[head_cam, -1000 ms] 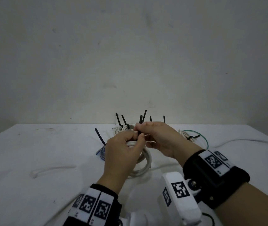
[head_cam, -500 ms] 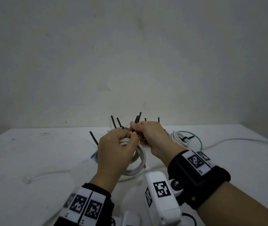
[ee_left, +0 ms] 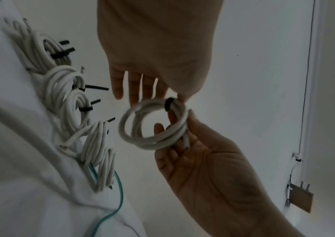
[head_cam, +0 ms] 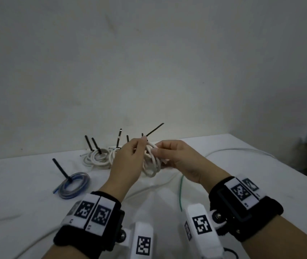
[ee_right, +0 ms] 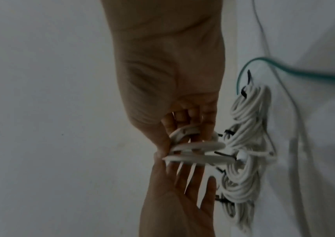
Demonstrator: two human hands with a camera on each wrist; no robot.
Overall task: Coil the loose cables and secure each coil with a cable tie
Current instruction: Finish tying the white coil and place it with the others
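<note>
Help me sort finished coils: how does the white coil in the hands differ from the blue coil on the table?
The white coil is held up by both hands; the blue coil lies flat on the table. The white coil hangs roughly upright, the blue one level. Both wear a black cable tie with its tail sticking out.

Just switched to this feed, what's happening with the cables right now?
A person holds a white cable coil above the table with both hands. The right hand has its fingers curled through the coil, and the left hand pinches the black cable tie already looped round it, tail sticking up. Several tied white coils and a tied blue coil lie behind. A green cable and a white cable still lie loose.
</note>
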